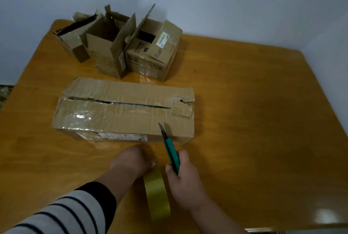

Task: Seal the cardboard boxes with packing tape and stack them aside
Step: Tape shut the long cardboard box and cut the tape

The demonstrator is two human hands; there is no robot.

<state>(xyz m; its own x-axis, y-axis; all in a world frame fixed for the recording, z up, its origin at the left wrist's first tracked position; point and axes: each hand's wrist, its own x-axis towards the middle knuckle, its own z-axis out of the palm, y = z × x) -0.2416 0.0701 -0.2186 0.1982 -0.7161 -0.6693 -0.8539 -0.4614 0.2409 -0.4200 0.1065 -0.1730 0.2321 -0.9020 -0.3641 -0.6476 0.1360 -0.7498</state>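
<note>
No legible text. White label on far right box (163,40), printed panel on its front, strip label on near long box (122,136): all too blurred to read.

Brown boxes (124,113), yellow tape roll (157,196), teal knife (172,153) — white/black striped sleeve (62,213), orange-brown table (254,120).

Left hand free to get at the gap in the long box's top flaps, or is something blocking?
Probably yes. The left hand sits at the yellow packing tape roll, just before the long flat cardboard box. Only bare wooden table lies between; the green utility knife in the right hand angles alongside.
</note>
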